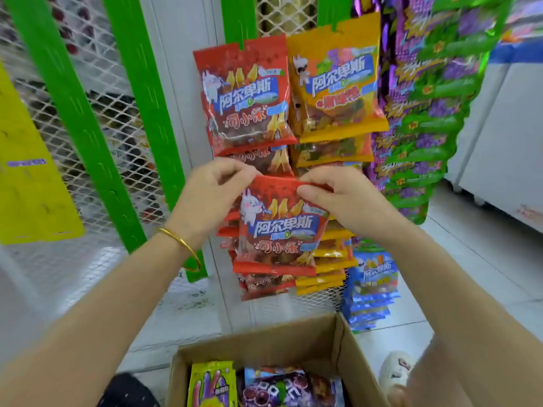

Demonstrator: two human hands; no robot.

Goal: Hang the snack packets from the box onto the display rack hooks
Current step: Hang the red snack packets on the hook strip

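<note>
A red snack packet (279, 227) is held up against the red column of a green hanging strip (232, 22). My left hand (214, 195) pinches its top left corner. My right hand (338, 198) pinches its top right edge. Above it hang more red packets (246, 95) and, beside them, orange packets (335, 83). Further red and orange packets hang below and behind the held one. An open cardboard box (264, 339) stands at the bottom with yellow, purple and blue packets inside.
Bare green strips (73, 113) hang on white mesh at the left, beside a yellow strip (26, 171). Purple-and-green packets (426, 113) fill the right column. Blue packets (370, 289) hang low on the right. A white slipper (396, 368) is near the box.
</note>
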